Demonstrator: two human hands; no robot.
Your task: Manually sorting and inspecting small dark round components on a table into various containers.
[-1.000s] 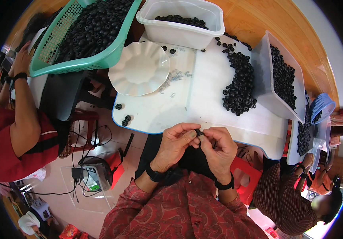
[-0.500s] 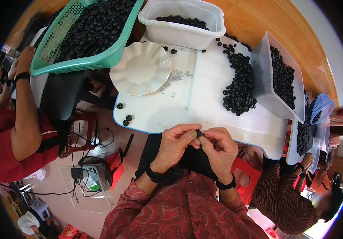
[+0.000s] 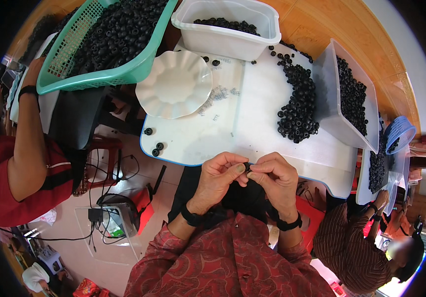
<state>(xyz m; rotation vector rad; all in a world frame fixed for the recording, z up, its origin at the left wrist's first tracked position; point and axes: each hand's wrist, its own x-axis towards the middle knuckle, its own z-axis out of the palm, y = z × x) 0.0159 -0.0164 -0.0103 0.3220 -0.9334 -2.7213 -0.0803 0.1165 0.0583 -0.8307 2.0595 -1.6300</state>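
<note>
A small black ring-shaped part [image 3: 247, 167] is pinched between the fingertips of both hands, just off the table's near edge. My left hand [image 3: 219, 179] is closed on its left side, thumb against forefinger. From the other side my right hand [image 3: 276, 182] grips it with thumb and fingers, which partly cover it. Beyond the hands, a loose heap of similar black parts [image 3: 298, 106] lies on the table's right half. A few single ones, such as this black part [image 3: 156, 152], sit near the left corner by a white scalloped plate [image 3: 173, 84].
A green basket [image 3: 146, 69] full of black parts stands at the far left. Two whitish bins, one at the back [image 3: 225, 42] and one at the right [image 3: 329, 99], hold more. Co-workers sit on both sides: a dark red sleeve [image 3: 25, 173] left, a striped shirt [image 3: 354, 247] right.
My right hand has shifted slightly and its fingers have curled differently over the black part; the wrist has moved outward. My left hand stays nearly still. The left co-worker's arm moved a little.
</note>
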